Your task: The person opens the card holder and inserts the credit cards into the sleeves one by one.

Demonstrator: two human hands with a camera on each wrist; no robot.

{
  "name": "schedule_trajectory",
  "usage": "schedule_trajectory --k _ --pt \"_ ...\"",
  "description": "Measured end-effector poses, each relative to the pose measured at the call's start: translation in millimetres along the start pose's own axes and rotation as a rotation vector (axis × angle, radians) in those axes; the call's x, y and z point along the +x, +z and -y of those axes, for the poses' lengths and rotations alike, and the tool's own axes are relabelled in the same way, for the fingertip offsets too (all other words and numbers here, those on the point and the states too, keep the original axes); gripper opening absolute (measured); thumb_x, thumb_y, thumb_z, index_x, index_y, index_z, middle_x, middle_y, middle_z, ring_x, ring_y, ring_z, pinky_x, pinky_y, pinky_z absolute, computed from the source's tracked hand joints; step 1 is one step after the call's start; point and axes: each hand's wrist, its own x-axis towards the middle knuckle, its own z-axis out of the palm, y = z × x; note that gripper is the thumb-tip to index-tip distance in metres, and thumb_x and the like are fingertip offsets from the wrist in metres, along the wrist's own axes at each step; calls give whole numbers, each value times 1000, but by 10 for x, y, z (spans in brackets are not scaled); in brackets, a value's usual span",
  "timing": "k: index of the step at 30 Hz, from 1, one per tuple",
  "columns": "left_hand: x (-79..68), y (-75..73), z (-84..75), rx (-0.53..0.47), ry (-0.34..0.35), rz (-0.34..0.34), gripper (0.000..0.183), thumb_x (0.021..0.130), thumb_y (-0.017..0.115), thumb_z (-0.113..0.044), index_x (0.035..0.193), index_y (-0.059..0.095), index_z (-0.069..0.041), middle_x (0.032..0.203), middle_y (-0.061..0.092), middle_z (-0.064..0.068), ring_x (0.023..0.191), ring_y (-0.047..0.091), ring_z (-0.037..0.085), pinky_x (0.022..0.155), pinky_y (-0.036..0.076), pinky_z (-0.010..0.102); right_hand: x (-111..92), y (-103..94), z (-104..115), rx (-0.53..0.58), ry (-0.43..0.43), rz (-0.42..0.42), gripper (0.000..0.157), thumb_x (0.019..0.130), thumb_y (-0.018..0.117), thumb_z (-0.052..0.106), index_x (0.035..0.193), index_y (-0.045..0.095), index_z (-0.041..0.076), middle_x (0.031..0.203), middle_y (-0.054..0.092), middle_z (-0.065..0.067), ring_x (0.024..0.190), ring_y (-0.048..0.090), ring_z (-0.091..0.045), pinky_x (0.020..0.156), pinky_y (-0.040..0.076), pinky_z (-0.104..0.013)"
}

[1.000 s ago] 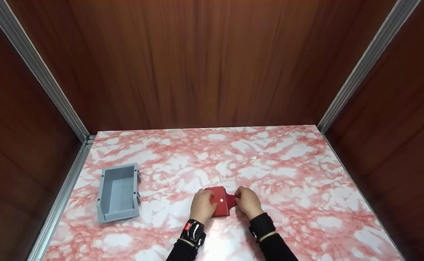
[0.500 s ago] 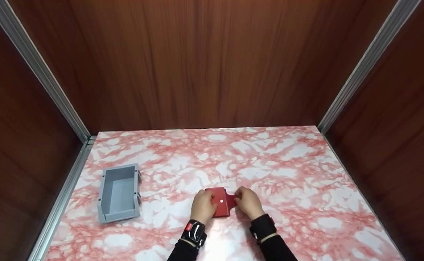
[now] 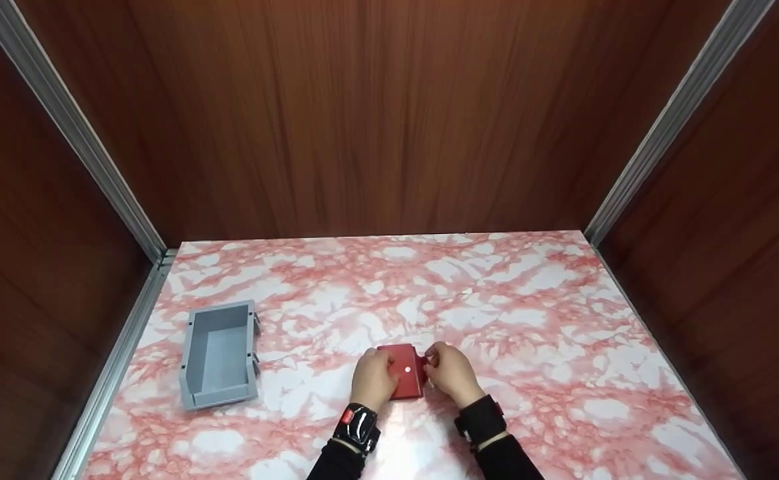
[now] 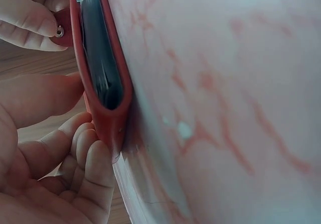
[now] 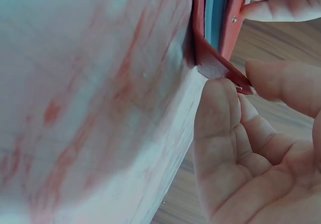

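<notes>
A red card holder [image 3: 403, 381] lies on the marbled table near its front, a small white dot showing on its upper face. My left hand [image 3: 372, 379] grips its left side, thumb on top; in the left wrist view the fingers meet the folded spine. Between the covers of the card holder [image 4: 111, 126], dark and clear sleeves are visible. At the right side, my right hand [image 3: 454, 375] pinches the strap flap [image 5: 213, 64] between thumb and fingers. A metal snap stud shows on the flap's end, and the flap is bent upward beside the cover.
A grey plastic bin [image 3: 221, 398] stands on the left of the table [image 3: 529, 320]. Brown wood-patterned panels [image 3: 376, 120] with metal corner posts enclose the back and both sides.
My right hand has moved slightly left, toward the card holder, folding the flap so less of it shows. The left hand and card holder stay in place.
</notes>
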Motion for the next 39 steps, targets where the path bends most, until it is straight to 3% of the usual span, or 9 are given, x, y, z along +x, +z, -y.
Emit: schedule_trajectory --k 21,39 --pt "5 5 20 -20 1 12 19 70 82 -4 84 69 0 78 57 8 72 59 29 68 50 42 37 154 137 -7 -47 -68 9 79 75 1 83 68 6 77 68 -3 71 64 -23 67 51 -38" --pt "5 8 23 -2 17 -3 21 66 83 -3 80 67 -2 77 57 6 71 59 27 68 49 40 64 212 121 45 -70 -97 11 78 73 -2 81 67 6 70 67 2 66 63 -16 61 49 -30"
